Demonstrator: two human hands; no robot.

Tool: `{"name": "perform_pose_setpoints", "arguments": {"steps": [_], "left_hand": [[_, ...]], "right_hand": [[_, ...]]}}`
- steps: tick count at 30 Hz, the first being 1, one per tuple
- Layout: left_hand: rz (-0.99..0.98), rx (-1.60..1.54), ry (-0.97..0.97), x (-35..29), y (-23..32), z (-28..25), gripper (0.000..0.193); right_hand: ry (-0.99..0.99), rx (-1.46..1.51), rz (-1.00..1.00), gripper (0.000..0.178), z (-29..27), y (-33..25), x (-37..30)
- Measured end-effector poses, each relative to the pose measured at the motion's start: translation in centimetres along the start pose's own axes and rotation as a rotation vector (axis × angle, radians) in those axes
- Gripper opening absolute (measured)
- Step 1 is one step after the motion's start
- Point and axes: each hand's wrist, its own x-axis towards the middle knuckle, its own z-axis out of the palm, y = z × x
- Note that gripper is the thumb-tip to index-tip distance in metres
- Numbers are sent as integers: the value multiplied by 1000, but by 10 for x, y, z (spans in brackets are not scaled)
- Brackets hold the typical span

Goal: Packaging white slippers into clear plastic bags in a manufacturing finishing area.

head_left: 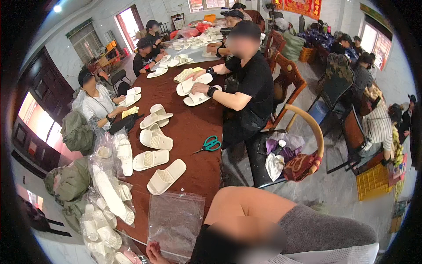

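Note:
At the lower edge, my left hand [155,254] shows in part, its fingers loosely bent and apart. It is beside the lower left corner of a clear plastic bag [176,224] lying flat on the brown cloth; whether it touches the bag I cannot tell. My right hand is out of view. Beyond the bag lies a row of cream slide slippers [167,177], in pairs with quilted straps. Teal-handled scissors [211,144] rest near the cloth's right edge. Along the left edge are bagged slippers [107,193].
The brown-covered table [193,114] runs away from me. A co-worker [246,75] at its right side handles white slippers [200,90]; another person [94,103] sits on the left. A chair [246,163] holding bags is at the right. A bare leg [250,204] fills the foreground.

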Motion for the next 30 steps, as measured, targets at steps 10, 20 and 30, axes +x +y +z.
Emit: {"name": "perform_pose_setpoints", "arguments": {"steps": [10, 20, 30], "left_hand": [[41, -14, 70, -16, 4, 45, 27], [50, -31, 242, -42, 23, 29, 26], [4, 398, 146, -70, 55, -100, 16]], "right_hand": [[49, 107, -160, 30, 2, -35, -2], [-86, 378, -128, 30, 5, -48, -7], [-282, 879, -6, 30, 57, -24, 16]]}}
